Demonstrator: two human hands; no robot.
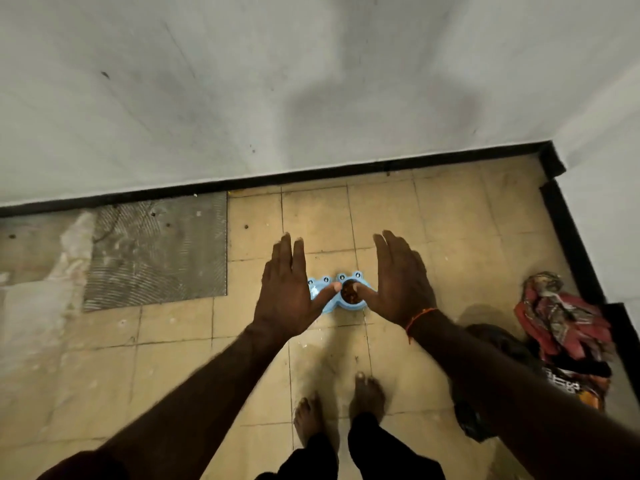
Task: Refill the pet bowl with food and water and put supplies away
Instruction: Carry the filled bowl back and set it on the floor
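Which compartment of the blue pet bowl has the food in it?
The right compartment of the blue pet bowl holds brown kibble; the left compartment looks pale, without kibble.

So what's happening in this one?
A person stands barefoot on a tiled floor near a wall, both hands held out flat, holding nothing. The left hand and right hand frame a blue double pet bowl on the floor below. Its right compartment holds brown kibble; the left one is mostly hidden. A pile of cloth and bags lies at the right.

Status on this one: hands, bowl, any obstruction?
Left hand open, right hand open, both empty. Pet bowl on floor, food showing. Nothing obstructing.
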